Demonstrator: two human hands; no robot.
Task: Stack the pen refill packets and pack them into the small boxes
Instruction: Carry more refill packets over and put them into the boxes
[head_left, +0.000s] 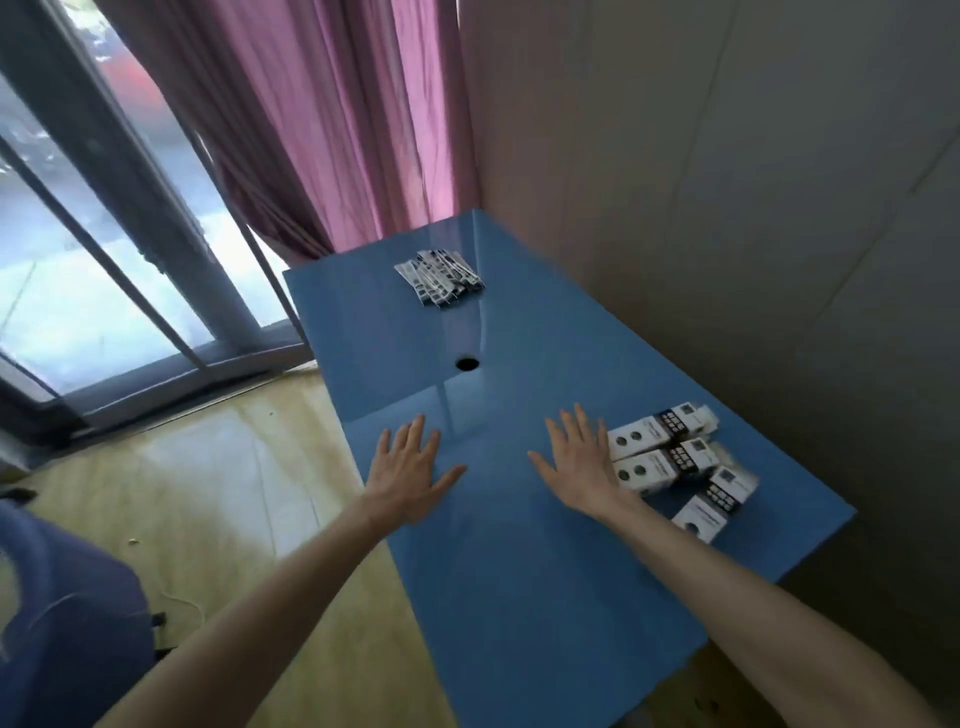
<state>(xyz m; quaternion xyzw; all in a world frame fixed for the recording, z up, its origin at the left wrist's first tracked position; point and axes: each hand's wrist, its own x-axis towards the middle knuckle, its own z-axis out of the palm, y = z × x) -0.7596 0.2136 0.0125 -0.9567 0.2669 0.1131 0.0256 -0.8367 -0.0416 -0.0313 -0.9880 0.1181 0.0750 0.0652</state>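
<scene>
Both hands lie spread, empty: left hand (410, 470), right hand (582, 462) just beside the small boxes (670, 457). I see refill packets (441, 278) far on the blue table (519, 571) (wall right, floor left).

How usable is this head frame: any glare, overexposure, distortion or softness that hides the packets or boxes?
Head view: the window is blown out; pale reflected streaks cross the glossy blue table near its hole; wide-angle bending curves the wall and window frame; the whole frame is soft, so print on the refill packets and small boxes is unreadable; both stay unobscured.
</scene>
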